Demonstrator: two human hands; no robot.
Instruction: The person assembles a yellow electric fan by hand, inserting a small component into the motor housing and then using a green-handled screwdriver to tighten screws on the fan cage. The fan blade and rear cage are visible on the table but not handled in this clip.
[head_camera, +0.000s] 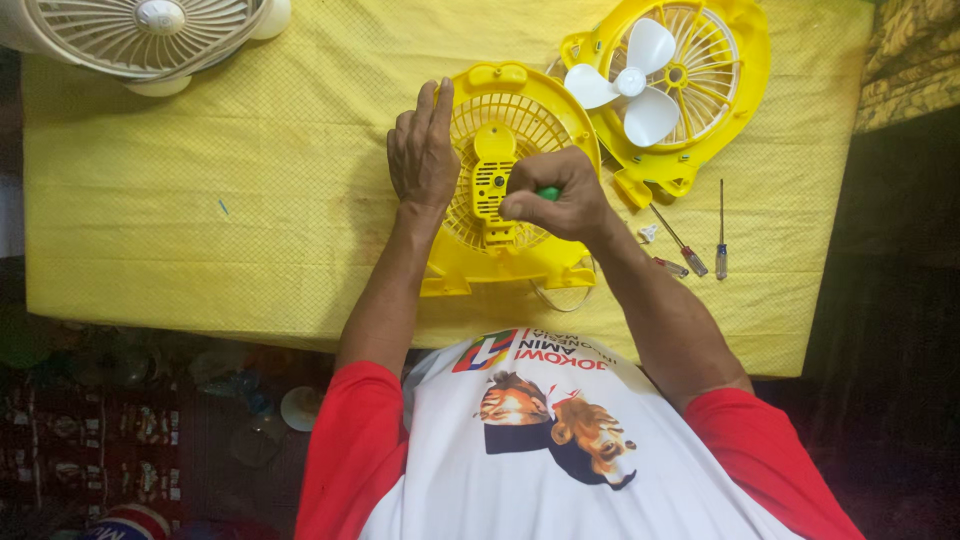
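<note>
Your left hand (423, 150) is lying flat, fingers together, steadying the yellow fan housing (505, 180) at the table's (200, 200) middle. Your right hand (555, 195) is pinching a green-handled screwdriver (548, 193) against the housing's centre.

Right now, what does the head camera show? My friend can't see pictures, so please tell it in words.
A person's right hand holds a green-handled screwdriver at the middle of a yellow fan housing, while the left hand steadies its rim on a yellow tablecloth. Nearby lie a yellow grille with a white fan blade, two spare screwdrivers and a cream fan.
</note>
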